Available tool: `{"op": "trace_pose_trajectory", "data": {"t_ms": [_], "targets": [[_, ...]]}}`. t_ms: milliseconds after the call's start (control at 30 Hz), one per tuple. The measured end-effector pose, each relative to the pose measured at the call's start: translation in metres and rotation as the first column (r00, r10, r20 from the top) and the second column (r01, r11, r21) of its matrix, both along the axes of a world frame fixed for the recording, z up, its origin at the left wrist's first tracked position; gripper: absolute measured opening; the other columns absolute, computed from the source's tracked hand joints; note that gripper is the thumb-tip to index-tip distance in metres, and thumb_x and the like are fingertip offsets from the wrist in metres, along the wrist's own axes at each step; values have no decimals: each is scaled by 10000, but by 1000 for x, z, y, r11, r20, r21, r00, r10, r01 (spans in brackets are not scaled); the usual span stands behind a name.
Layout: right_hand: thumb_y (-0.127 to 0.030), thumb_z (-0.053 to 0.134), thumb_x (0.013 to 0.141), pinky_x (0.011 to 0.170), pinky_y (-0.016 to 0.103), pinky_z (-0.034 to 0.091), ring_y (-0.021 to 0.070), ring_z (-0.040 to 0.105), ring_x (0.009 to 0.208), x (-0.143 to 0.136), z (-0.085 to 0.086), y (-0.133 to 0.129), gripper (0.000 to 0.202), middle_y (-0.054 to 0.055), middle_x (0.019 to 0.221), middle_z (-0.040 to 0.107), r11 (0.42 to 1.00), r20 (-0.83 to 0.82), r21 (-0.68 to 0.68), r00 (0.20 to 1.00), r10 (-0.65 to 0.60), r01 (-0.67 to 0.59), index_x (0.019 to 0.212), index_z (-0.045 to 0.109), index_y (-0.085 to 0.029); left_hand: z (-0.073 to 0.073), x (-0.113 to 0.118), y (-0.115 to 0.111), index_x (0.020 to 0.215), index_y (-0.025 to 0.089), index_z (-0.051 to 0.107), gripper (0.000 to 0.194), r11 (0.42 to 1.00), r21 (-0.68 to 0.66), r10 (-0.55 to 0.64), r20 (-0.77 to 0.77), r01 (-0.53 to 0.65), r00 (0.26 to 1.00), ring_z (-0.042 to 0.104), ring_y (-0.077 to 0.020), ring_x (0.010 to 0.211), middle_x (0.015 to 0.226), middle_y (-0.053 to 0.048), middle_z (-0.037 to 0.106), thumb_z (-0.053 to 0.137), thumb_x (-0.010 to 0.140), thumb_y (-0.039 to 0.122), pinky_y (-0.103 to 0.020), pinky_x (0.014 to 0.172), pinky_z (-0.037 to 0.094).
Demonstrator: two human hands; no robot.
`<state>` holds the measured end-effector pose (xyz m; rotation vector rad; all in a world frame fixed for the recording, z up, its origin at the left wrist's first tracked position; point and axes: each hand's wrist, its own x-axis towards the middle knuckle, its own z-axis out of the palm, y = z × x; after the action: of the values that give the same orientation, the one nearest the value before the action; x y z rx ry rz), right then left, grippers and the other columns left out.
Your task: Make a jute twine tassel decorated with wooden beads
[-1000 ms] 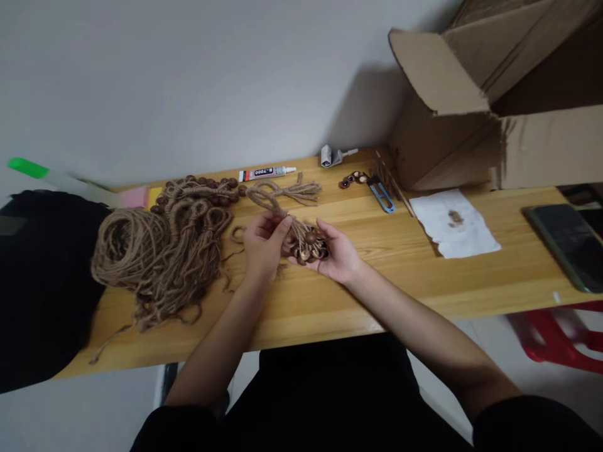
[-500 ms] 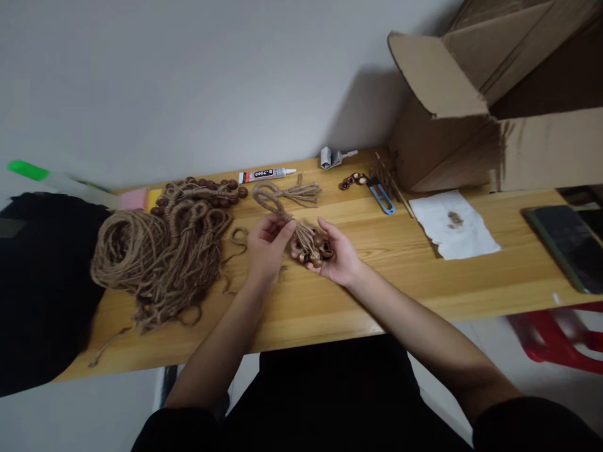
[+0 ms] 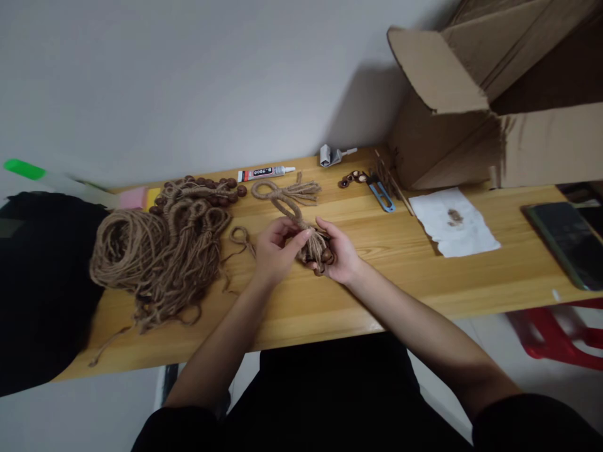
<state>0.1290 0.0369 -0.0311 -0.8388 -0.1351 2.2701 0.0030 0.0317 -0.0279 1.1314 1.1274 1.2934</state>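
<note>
My left hand [image 3: 279,250] pinches a looped twine tassel [image 3: 291,209] near its neck, with thumb and fingers closed on it. Its loop points up and away from me. My right hand [image 3: 343,254] cups the strands and brown round nut shells [image 3: 326,256] at the tassel's lower end. Another twine tassel [image 3: 304,189] lies just behind on the wooden table [image 3: 377,276]. To the left are a coil of twine [image 3: 127,248] and a tangled heap of looped cords [image 3: 188,257], with more brown beads [image 3: 226,190] behind it.
Along the wall lie a glue tube [image 3: 266,173], a crumpled tube [image 3: 335,156] and a blue cutter [image 3: 381,194]. Farther right are a cardboard box [image 3: 438,75], a stained white tissue [image 3: 455,223] and a phone [image 3: 568,242]. A black bag [image 3: 47,289] stands left.
My left hand has moved right, toward my right hand, and the held tassel's loop has shifted right and nearer me. The strands now cover more of the shells in my right hand.
</note>
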Motion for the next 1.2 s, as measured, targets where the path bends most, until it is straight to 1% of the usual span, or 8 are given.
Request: {"op": "trace_pose_trajectory", "data": {"t_ms": [200,333,567,700,800,967,1100,1200], "targets": [[-370,267,964,284,205,393,142,557,376,-2,4,0,423,16,493,622,1000,20,-18,1000,-14,14,730,552,-162,0,0,0,752,151,650,228,1000,5,-20,17,20,1000,624,-97,653,699,10,666,795,609,254,-201,647,513],[-371,259,963,284,213,397,159,581,405,-2,2,0,415,23,497,616,1000,29,-6,1000,-6,6,756,552,-161,-3,0,1,752,153,657,253,999,-34,-5,47,7,999,608,-89,587,671,9,673,809,598,285,-180,564,494],[-395,210,972,306,205,402,136,555,385,-2,2,-2,452,24,566,639,998,0,47,999,33,-33,895,580,-148,1,-2,6,714,156,653,339,981,-189,23,304,37,952,577,-66,511,630,24,663,866,512,326,-148,456,445],[-407,192,973,306,194,406,139,581,419,-2,3,-2,482,46,619,664,995,-18,85,998,60,-58,966,591,-137,9,-4,4,735,153,648,404,957,-283,45,363,64,931,560,-67,479,658,14,678,885,465,339,-152,397,401],[-415,164,975,310,214,441,156,605,436,0,3,-2,518,62,631,678,992,-14,98,996,86,-84,994,595,-130,11,-5,4,745,146,645,429,950,-307,65,382,61,922,564,-65,489,671,12,683,889,449,337,-158,432,425],[-478,122,974,419,269,537,185,673,526,5,-2,-2,625,113,684,705,984,-35,104,989,145,-141,987,614,-93,11,-6,6,707,132,642,425,966,-250,161,393,-63,905,591,-69,566,647,16,671,887,434,346,-157,543,472],[-461,176,979,516,282,564,183,695,583,7,1,-3,586,119,706,717,993,-48,91,996,77,-73,948,632,-95,10,-7,4,727,134,643,343,987,-150,111,369,-58,923,616,-84,662,697,5,676,851,525,318,-175,659,492],[-361,229,972,595,296,573,180,706,625,5,10,-8,498,116,728,727,999,-37,31,999,33,-32,867,644,-108,12,-8,0,750,142,637,316,997,-67,56,317,-36,947,617,-104,702,740,-9,677,828,564,312,-198,689,491]]}}
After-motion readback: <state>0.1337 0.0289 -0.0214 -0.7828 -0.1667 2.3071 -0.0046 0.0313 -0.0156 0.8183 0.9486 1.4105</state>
